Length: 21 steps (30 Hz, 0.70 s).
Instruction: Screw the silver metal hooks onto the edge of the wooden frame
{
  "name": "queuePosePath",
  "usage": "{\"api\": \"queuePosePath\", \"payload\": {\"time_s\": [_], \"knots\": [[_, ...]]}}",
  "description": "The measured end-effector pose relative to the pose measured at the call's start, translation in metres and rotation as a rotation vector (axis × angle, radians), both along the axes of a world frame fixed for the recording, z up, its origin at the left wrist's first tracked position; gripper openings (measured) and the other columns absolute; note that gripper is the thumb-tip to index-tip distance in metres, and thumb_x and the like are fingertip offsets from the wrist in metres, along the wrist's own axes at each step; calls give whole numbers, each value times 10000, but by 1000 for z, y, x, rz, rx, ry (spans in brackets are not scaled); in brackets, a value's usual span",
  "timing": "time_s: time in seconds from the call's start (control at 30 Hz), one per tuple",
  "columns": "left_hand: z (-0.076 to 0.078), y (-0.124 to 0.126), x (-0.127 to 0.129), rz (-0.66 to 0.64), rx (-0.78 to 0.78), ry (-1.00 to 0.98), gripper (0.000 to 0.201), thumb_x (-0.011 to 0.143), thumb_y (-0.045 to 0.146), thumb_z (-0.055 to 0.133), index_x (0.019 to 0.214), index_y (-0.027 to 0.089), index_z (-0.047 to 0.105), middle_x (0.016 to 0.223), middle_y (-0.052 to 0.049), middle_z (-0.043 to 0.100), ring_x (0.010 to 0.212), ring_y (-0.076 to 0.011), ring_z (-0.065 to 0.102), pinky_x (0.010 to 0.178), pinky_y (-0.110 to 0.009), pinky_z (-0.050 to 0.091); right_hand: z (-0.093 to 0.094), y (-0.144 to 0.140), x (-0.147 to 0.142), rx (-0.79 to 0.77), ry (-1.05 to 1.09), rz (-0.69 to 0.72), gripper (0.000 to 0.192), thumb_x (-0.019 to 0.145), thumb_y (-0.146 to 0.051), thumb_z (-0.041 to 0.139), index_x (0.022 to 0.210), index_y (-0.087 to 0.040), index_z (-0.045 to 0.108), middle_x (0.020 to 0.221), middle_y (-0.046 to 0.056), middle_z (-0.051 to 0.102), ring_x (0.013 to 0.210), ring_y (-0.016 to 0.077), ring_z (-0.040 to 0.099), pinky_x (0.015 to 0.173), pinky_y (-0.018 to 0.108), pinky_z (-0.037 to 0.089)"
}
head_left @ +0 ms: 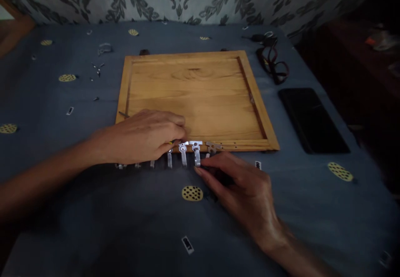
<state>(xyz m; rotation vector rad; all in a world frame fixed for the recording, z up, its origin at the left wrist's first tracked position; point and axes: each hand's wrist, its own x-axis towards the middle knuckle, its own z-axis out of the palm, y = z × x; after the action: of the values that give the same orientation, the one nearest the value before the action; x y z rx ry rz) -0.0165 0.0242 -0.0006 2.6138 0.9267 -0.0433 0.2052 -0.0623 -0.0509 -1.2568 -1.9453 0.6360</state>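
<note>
A wooden panel with a raised frame (193,97) lies on the cloth, with a row of silver metal hooks (183,154) along its near edge. My right hand (246,189) is closed, its thumb and index finger pinching the lower end of one metal hook (196,148). To the right of it, another metal hook (213,147) sits tilted, partly behind my index finger. My left hand (146,135) is closed over the near left part of the panel. A small yellow bit shows at its fingertips; what it grips is mostly hidden. A thin dark pointed piece (123,114) shows behind the hand.
A dark blue patterned cloth (93,227) covers the surface. Several small screws (98,71) and a metal piece (104,48) lie at the left. On the right are a black phone (314,120), glasses (275,66) and keys (264,38). Behind hangs a patterned curtain (212,1).
</note>
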Motion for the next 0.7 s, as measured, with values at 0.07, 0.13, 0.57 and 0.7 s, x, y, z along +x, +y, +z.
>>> {"api": "queuePosePath", "payload": {"time_s": [0.07, 0.13, 0.57, 0.7], "knots": [[0, 0, 0, -4, 11, -12, 280, 948, 179, 457, 1034, 215, 721, 1099, -37, 701, 985, -164, 652, 823, -278, 449, -1, -1, 0, -12, 11, 1, 42, 904, -211, 677, 866, -223, 689, 718, -22, 675, 576, 108, 624, 561, 241, 538], [-1, 0, 0, -13, 32, -18, 276, 950, 174, 460, 1041, 218, 716, 1104, -34, 702, 978, -160, 652, 813, -275, 446, -1, -1, 0, -26, 16, 2, 45, 896, -195, 685, 862, -224, 687, 720, -19, 675, 578, 109, 625, 561, 244, 541], [2, -3, 4, -45, 44, -67, 357, 914, 66, 476, 1053, 279, 727, 1055, 0, 683, 928, -135, 634, 697, -257, 386, 4, 0, 3, -55, 64, -1, 27, 862, -219, 736, 867, -216, 709, 703, -26, 673, 563, 110, 635, 550, 234, 534], [1, -2, 4, -45, 39, -80, 375, 892, 41, 486, 1033, 281, 737, 1024, -2, 684, 901, -130, 621, 677, -252, 366, 3, -3, 5, -54, 79, -29, 32, 889, -196, 690, 886, -226, 702, 742, -16, 695, 590, 118, 644, 567, 243, 541]]}}
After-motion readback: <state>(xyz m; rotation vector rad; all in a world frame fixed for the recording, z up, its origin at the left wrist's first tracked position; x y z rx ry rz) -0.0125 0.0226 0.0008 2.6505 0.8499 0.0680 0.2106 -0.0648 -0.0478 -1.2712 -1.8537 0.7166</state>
